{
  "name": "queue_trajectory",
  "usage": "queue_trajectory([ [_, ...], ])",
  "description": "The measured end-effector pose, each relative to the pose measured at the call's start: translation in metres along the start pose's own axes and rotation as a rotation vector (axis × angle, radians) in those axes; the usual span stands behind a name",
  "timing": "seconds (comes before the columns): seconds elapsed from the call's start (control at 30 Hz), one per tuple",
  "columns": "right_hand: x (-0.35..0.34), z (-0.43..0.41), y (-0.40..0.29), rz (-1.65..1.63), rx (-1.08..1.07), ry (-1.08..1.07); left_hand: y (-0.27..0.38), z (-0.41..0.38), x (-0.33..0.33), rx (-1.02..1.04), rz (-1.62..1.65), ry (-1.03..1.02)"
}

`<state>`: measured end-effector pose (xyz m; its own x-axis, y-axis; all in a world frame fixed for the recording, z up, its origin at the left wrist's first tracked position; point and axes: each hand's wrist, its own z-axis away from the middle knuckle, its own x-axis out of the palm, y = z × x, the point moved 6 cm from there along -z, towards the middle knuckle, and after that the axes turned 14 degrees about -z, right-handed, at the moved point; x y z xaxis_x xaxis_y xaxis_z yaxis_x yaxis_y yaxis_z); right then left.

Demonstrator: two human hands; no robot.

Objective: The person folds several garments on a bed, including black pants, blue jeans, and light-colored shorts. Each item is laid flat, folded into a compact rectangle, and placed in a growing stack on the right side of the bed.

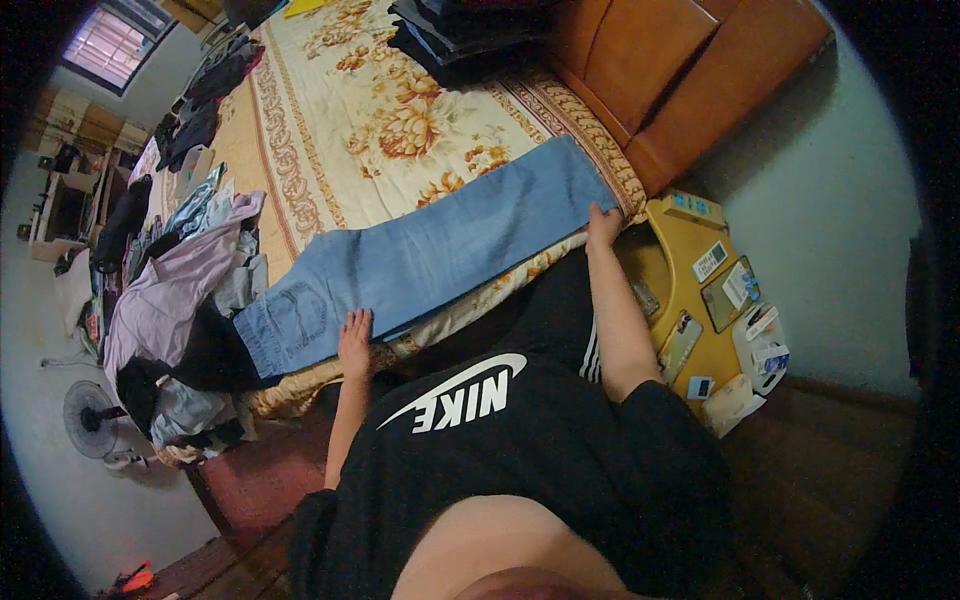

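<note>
A pair of light-blue denim jeans (450, 251) lies folded lengthwise near the bed's front edge, with its elastic-looking waistband and back pocket at the left and the leg ends at the right. My left hand (356, 337) rests flat on the near edge, just right of the pocket, fingers extended. At the near corner of the leg ends, my right hand (604, 225) pinches the denim, thumb uppermost; its fingertips are partly hidden. Beneath the jeans is a floral bedspread (405, 135).
Dark folded clothes (465, 37) are stacked at the far side, by a wooden headboard (652, 67). Loose clothes, including a lilac garment (180, 285), are heaped at left. A yellow side table (667, 255) with small items stands at right; a fan (90, 418) is at lower left.
</note>
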<state>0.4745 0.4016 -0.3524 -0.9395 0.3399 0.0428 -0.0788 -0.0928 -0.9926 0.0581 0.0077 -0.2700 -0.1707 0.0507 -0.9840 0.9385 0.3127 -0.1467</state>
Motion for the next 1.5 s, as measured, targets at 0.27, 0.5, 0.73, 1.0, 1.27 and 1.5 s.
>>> queue_trajectory([
  [0.27, 0.045, -0.023, -0.077, 0.856, -0.032, -0.401, 0.001, 0.008, -0.025, -0.055, -0.010, -0.056],
  [0.5, 0.094, -0.057, -0.080, 0.868, -0.105, -0.825, 0.002, 0.003, -0.029, -0.106, 0.011, -0.058],
  [0.73, 0.052, -0.084, -0.129, 1.008, -0.205, -0.457, 0.039, -0.015, -0.045, -0.008, 0.089, -0.024],
  [1.0, 0.041, -0.093, -0.114, 1.092, -0.256, -0.477, 0.066, -0.076, -0.058, -0.221, 0.307, -0.487],
  [1.27, 0.059, -0.099, -0.106, 1.059, -0.439, -0.377, 0.068, -0.196, -0.030, 0.050, -0.004, -0.054],
  [1.5, 0.058, -0.143, -0.067, 0.862, -0.281, -0.495, 0.048, -0.216, -0.024, 0.053, 0.021, -0.062],
])
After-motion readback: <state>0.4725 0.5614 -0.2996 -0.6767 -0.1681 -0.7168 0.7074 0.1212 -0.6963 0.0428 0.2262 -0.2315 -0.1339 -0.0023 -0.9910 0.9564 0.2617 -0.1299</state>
